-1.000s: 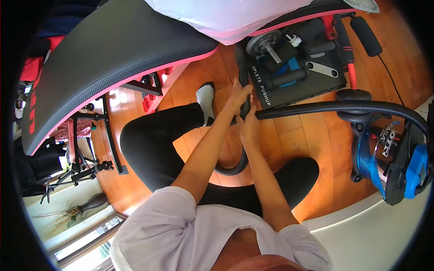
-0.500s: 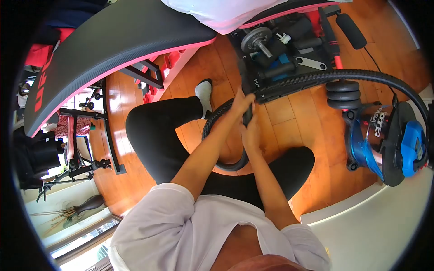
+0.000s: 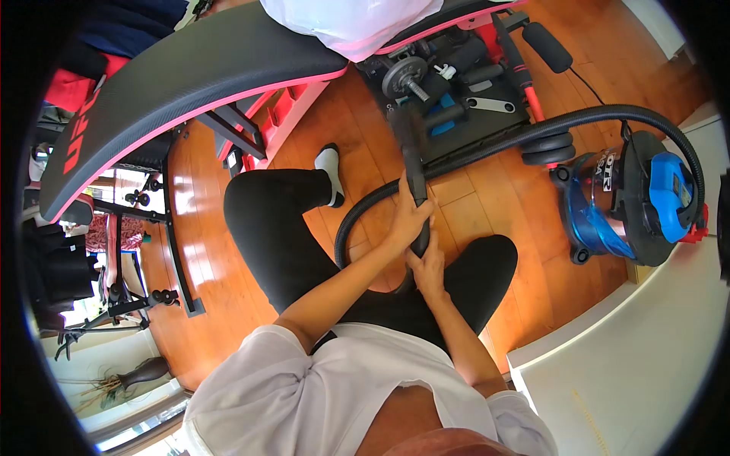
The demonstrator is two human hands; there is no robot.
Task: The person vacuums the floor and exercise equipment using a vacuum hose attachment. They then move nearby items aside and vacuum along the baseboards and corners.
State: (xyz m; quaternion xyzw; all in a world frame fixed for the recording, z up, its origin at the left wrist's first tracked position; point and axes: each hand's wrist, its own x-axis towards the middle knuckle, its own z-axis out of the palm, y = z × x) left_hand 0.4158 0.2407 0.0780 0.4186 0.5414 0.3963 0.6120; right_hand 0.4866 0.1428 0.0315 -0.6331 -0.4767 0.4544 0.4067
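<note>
My left hand [image 3: 413, 218] wraps around the black vacuum cleaner wand [image 3: 415, 176] above my lap. Lower on the same wand, close to its bottom end, my right hand [image 3: 429, 267] is closed too. The wand's dark nozzle end [image 3: 404, 125] points away from me, over the near edge of a black case [image 3: 487, 125]. A ribbed black hose [image 3: 563, 120] loops behind my hands and arcs right to the vacuum cleaner [image 3: 608, 201], which has a blue top and a clear bluish tank. Fingers hide part of the wand.
The case holds a dumbbell bar with a plate [image 3: 404, 77], a flat grey wrench [image 3: 490, 105] and other dark parts. A padded black and red bench [image 3: 198, 72] stands at left, a white bag [image 3: 357, 23] on it. Black weight plates [image 3: 547, 148] lie beside the vacuum. A white cabinet [image 3: 631, 357] is at lower right.
Both hands have drawn the wand back toward my body, and its nozzle end now shows more fully above the case edge. The view has shifted slightly. Both hands keep their hold.
</note>
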